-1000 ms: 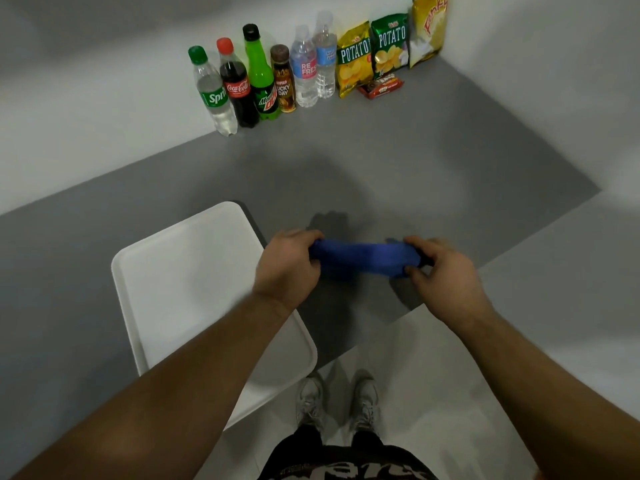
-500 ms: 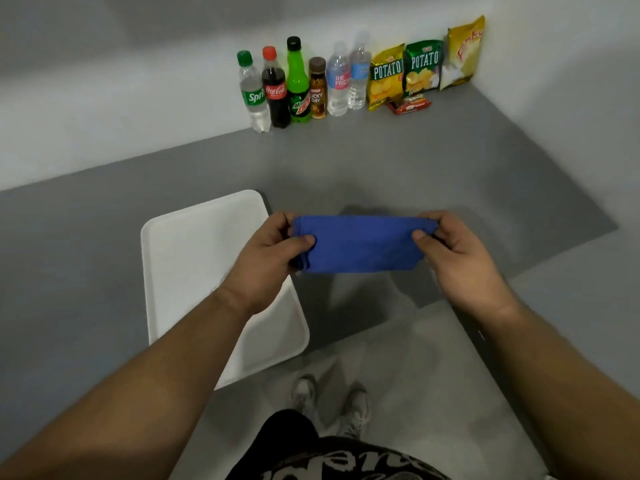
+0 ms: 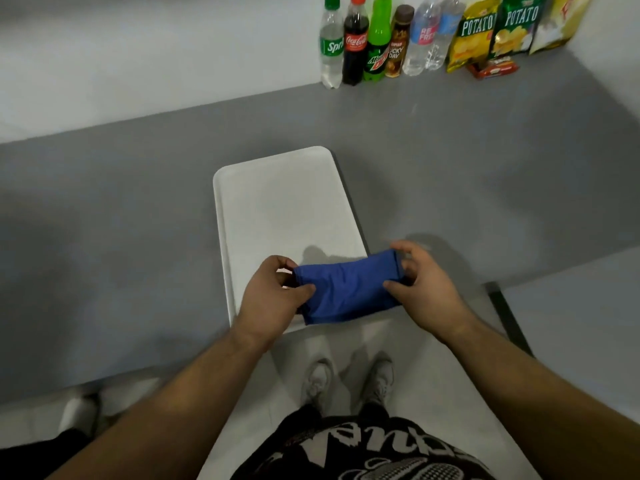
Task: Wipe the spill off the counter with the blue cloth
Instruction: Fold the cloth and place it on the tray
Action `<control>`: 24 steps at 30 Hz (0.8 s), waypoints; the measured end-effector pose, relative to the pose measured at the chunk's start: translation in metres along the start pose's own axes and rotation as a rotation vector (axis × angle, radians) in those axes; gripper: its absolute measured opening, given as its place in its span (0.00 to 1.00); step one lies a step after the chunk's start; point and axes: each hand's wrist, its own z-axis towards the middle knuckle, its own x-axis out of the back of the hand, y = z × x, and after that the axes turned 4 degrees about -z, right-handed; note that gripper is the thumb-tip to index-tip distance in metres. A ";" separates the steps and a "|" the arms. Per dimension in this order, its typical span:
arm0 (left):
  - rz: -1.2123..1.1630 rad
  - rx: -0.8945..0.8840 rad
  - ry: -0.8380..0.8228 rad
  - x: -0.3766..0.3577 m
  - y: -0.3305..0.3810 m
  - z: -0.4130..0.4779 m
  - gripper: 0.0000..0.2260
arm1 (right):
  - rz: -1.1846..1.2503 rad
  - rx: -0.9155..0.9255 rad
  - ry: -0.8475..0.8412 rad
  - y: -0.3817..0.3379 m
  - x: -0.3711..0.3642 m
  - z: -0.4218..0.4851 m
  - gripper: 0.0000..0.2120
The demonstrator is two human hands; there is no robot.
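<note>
A folded blue cloth [image 3: 346, 289] is held in the air over the near end of a white tray [image 3: 277, 202], just above the grey counter's [image 3: 450, 174] front edge. My left hand [image 3: 273, 299] pinches the cloth's left end between thumb and fingers. My right hand [image 3: 420, 289] grips its right end, fingers curled around the fold. I cannot make out any spill on the counter or the tray.
Several drink bottles [image 3: 377, 39] stand in a row at the back against the wall, with chip bags [image 3: 498, 29] and a small red packet [image 3: 493, 68] to their right. Below the counter's edge are the floor and my shoes [image 3: 346, 379].
The cloth, stretched flat between both hands half a second ago, is now folded smaller and thicker. Both hands have come closer together, over the tray's near end. The view shifted left.
</note>
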 end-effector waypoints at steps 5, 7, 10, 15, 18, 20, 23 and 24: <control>0.193 -0.099 -0.026 0.021 -0.021 0.002 0.18 | -0.167 0.044 0.110 0.007 -0.028 -0.004 0.32; 0.298 -0.159 -0.026 0.023 -0.025 0.002 0.18 | -0.242 0.066 0.160 0.009 -0.033 -0.006 0.30; 0.562 -0.277 0.069 0.025 -0.028 -0.001 0.18 | -0.354 0.105 0.243 0.013 -0.037 -0.010 0.25; 0.959 -0.744 -0.138 0.018 -0.035 -0.012 0.11 | -0.694 0.491 0.232 0.022 -0.041 -0.019 0.11; 1.136 -0.710 -0.244 0.007 -0.045 -0.017 0.11 | -0.857 0.593 0.148 0.022 -0.047 -0.021 0.08; 1.144 -0.692 -0.212 0.004 -0.047 -0.016 0.11 | -0.873 0.572 0.135 0.017 -0.049 -0.021 0.08; 1.174 -0.678 -0.232 0.001 -0.039 -0.011 0.12 | -0.825 0.471 0.062 0.012 -0.040 -0.022 0.09; 1.181 -0.677 -0.240 -0.001 -0.033 -0.008 0.14 | -0.796 0.441 0.049 0.009 -0.035 -0.023 0.09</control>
